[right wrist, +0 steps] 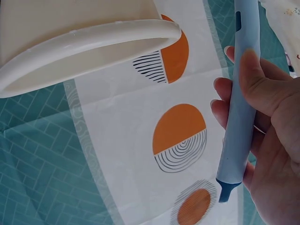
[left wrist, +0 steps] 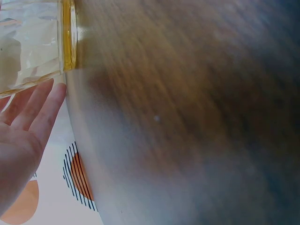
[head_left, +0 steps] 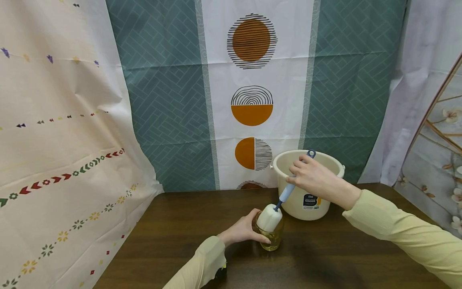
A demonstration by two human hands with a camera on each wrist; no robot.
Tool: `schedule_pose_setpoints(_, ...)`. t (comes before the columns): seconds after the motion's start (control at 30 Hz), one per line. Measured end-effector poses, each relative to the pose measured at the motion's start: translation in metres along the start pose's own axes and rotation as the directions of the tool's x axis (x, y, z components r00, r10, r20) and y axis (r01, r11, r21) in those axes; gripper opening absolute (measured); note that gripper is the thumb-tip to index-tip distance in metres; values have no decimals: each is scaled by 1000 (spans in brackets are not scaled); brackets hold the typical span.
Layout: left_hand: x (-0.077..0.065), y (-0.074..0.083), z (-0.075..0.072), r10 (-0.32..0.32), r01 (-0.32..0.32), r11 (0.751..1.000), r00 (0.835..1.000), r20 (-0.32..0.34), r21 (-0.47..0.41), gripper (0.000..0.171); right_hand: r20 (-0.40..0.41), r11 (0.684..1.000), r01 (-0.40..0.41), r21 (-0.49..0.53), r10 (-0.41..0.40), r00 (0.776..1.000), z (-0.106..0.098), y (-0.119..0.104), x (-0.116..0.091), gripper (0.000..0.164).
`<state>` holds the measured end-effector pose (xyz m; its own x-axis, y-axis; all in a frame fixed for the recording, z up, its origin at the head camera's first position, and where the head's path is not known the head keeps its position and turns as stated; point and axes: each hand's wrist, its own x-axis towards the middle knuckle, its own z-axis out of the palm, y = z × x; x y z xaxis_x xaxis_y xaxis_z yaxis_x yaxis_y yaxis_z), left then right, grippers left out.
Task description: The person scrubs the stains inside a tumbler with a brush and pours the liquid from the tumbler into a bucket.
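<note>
An amber glass cup (head_left: 273, 241) stands on the brown table, tilted slightly if at all. My left hand (head_left: 244, 230) grips it from the left, thumb in front and fingers round the far side. In the left wrist view, fingers lie along the wall of the cup (left wrist: 35, 51). My right hand (head_left: 315, 176) holds a cup brush by its blue handle (head_left: 286, 193), which slants down to the left. The brush's white sponge head (head_left: 268, 218) is partly inside the cup's mouth. In the right wrist view, thumb and fingers wrap the handle (right wrist: 240, 122); the sponge is out of that view.
A cream bucket (head_left: 304, 206) with a label stands behind the cup, below my right forearm. The wooden table (head_left: 173, 228) ends at a hanging teal and white cloth (head_left: 166, 100). Patterned cloths hang at the left and right sides.
</note>
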<state>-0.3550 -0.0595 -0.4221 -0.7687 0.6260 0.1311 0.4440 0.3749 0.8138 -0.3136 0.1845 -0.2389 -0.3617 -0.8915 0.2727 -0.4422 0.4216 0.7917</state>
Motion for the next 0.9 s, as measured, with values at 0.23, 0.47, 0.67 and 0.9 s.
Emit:
schedule_pose_setpoints(0.23, -1, 1, 1, -8, 8, 1000, 1000, -8, 26, 69, 14, 1000, -6, -5, 7, 1000, 1, 0, -2, 28)
schedule_pose_setpoints(0.47, -1, 2, 1, -2, 2, 1000, 1000, -1, 4, 69, 5, 1000, -8, -7, 8, 1000, 1, 0, -3, 29)
schedule_pose_setpoints(0.67, -1, 0, 0, 4, -4, 1000, 1000, 3, -7, 69, 11, 1000, -13, -3, 13, 1000, -1, 0, -4, 28)
schedule_pose_setpoints(0.9, 0, 0, 0, 14, -14, 1000, 1000, -1, -8, 68, 21, 1000, -19, -16, 20, 1000, -1, 0, -6, 30)
